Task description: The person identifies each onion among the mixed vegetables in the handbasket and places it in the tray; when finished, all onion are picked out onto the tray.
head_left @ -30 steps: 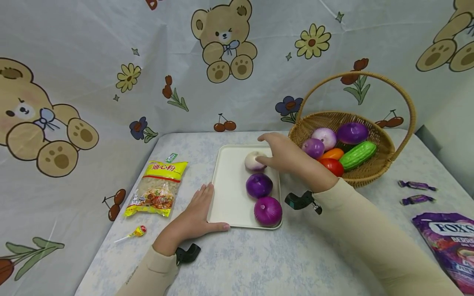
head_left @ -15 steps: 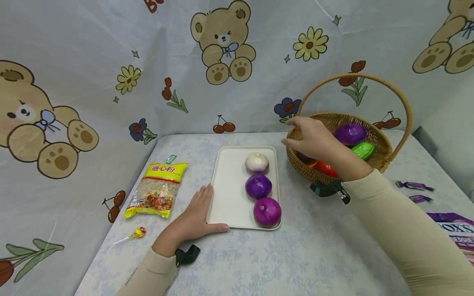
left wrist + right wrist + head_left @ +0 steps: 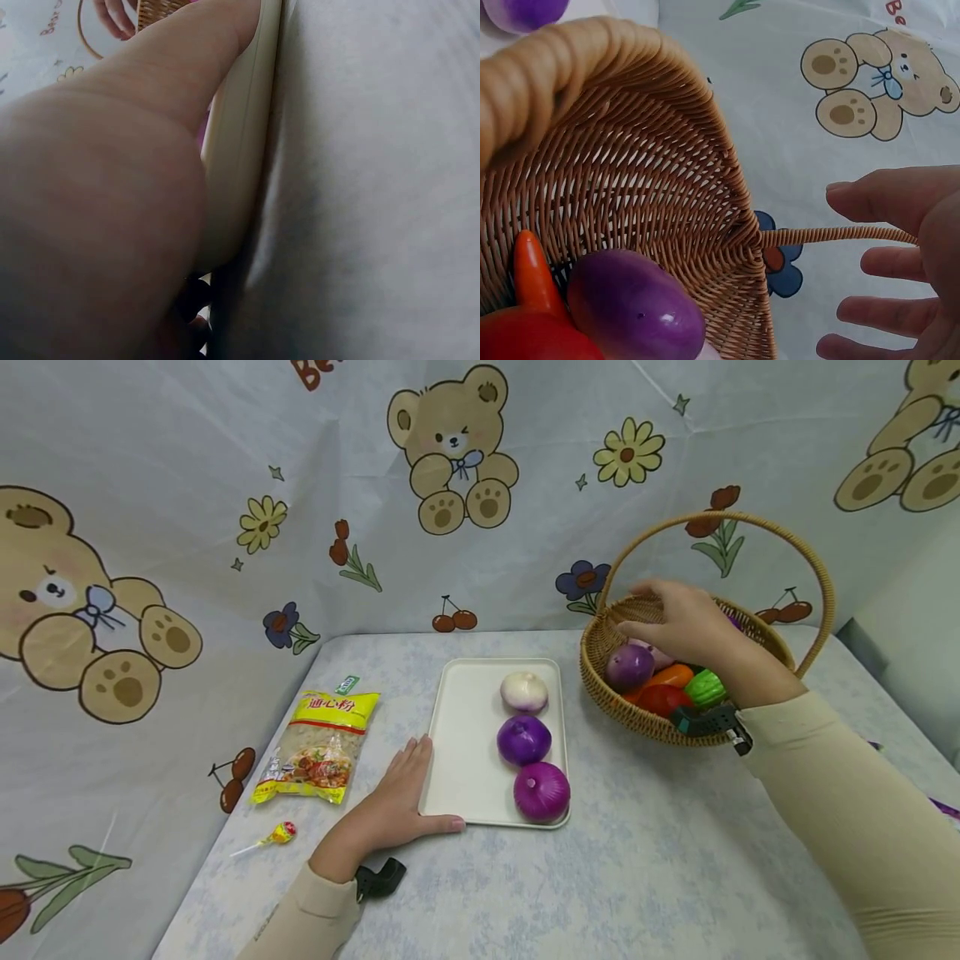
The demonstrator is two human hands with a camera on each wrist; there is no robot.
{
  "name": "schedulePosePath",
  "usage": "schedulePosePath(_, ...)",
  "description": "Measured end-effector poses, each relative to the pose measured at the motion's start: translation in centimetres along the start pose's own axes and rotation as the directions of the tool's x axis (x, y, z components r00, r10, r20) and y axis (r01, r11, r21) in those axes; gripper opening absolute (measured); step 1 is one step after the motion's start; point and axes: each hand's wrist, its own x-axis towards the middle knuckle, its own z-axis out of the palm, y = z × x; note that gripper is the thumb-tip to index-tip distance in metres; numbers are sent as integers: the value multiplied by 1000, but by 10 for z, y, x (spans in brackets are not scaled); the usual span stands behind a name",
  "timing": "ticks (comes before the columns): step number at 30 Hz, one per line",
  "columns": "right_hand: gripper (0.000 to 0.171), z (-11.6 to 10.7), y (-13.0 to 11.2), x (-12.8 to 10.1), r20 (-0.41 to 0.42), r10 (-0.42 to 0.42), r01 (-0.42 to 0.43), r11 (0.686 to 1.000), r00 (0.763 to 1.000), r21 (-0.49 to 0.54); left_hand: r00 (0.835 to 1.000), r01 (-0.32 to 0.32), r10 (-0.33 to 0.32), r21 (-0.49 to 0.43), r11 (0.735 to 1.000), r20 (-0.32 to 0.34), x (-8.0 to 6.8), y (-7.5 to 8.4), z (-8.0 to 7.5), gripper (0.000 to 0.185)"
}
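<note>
A cream tray (image 3: 465, 752) lies mid-table with a white onion (image 3: 523, 692), a purple onion (image 3: 523, 739) and a magenta onion (image 3: 542, 791) in a row along its right side. My left hand (image 3: 401, 797) rests flat against the tray's left front corner, seen as a hand (image 3: 150, 150) pressed to the tray rim (image 3: 247, 150). My right hand (image 3: 671, 617) hovers over the wicker basket (image 3: 600, 681), fingers (image 3: 877, 199) spread and holding nothing. Inside lie a purple onion (image 3: 628, 666) (image 3: 634, 304), an orange piece (image 3: 672, 675), a red tomato (image 3: 660, 699) and a green cucumber (image 3: 705, 687).
A yellow noodle packet (image 3: 318, 743) and a lollipop (image 3: 276, 834) lie left of the tray. The basket's tall handle (image 3: 750, 522) arches over my right hand. A bear-print cloth backdrop (image 3: 225, 485) closes off the back and left.
My right hand has left the white onion on the tray and moved right and up, over the basket. The left hand has stayed put.
</note>
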Motion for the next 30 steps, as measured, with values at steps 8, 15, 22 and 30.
schedulePosePath(8, 74, 3, 4, -2, 6, -9, 9, 1000, 1000, 19, 1000, -3, 3, 1, 1000, 1, 0, 1, -1, 142)
schedulePosePath(15, 78, 5, 5, -1, 39, -5, 5, 1000, 999, 0, 1000, -7, 7, 5, 1000, 7, 1, 1, -1, 142)
schedulePosePath(22, 78, 11, 9, -1, 107, -22, 26, 999, 994, -38, 1000, -8, 8, 2, 1000, 5, 2, 2, -1, 142)
schedulePosePath(30, 69, 21, 17, -2, 195, -24, 32, 999, 980, -40, 1000, -7, 7, 12, 1000, 9, 2, 1, -1, 142)
